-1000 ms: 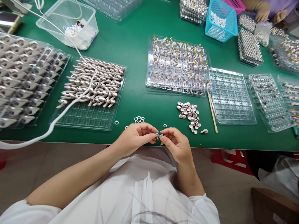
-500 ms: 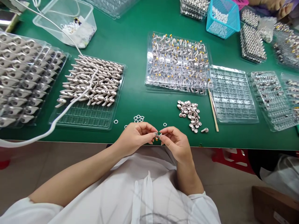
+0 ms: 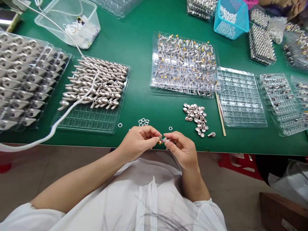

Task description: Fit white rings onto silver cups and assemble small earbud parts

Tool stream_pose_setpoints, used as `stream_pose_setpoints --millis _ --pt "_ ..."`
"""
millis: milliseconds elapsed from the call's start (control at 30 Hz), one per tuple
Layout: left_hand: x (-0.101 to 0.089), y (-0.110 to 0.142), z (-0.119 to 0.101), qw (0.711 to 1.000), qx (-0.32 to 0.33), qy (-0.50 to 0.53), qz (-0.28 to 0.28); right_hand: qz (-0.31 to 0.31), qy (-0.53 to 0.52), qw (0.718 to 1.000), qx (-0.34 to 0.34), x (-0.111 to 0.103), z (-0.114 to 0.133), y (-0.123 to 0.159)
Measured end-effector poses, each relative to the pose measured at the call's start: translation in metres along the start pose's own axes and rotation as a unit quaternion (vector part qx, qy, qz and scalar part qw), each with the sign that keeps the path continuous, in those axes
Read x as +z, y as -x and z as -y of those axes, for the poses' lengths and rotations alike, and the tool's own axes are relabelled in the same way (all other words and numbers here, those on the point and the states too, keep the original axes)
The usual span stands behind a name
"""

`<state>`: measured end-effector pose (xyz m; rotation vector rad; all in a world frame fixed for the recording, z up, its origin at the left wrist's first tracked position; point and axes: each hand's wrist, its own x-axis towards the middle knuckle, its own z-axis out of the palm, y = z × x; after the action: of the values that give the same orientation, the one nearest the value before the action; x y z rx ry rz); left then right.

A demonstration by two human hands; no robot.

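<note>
Close together at the table's front edge, both my hands are pinched on small parts. My left hand point(image 3: 139, 141) grips a small round earbud cap point(image 3: 160, 139) with an orange bit showing below it. Between the thumb and fingers of my right hand point(image 3: 181, 147) is a pale earbud shell point(image 3: 165, 140), its tip turned toward the cap. Whether the two parts touch I cannot tell. Beyond the hands lie several white rings point(image 3: 143, 122), and one single ring point(image 3: 170, 128). To the right are a pile of silvery earbud caps point(image 3: 196, 117) and one loose earbud point(image 3: 211, 134).
Left, a clear tray of earbud shells point(image 3: 96, 85) has a white cable point(image 3: 72, 110) across it. A tray of parts with orange tabs point(image 3: 184, 64) stands ahead. Right are a thin wooden stick point(image 3: 220, 115), clear trays point(image 3: 243, 99) and a blue basket point(image 3: 231, 27).
The pale earbud shell has turned in my right fingers and shows more of its side. The orange bit has shifted slightly left. The view has moved a little.
</note>
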<state>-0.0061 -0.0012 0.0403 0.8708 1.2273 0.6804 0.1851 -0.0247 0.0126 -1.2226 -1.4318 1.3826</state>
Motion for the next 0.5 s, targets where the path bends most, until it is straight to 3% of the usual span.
stream_pose_setpoints --millis 200,333,500 --pt "0.001 0.002 -0.004 1.000 0.015 0.011 0.009 -0.046 0.072 0.993 -0.082 0.001 -0.001 0.004" --pt "0.000 0.001 -0.008 0.999 0.004 0.023 0.038 -0.067 0.064 0.994 -0.054 0.002 -0.002 0.010" --pt "0.000 0.001 -0.007 0.999 -0.006 -0.004 0.036 -0.042 0.040 0.998 -0.020 -0.001 -0.003 0.014"
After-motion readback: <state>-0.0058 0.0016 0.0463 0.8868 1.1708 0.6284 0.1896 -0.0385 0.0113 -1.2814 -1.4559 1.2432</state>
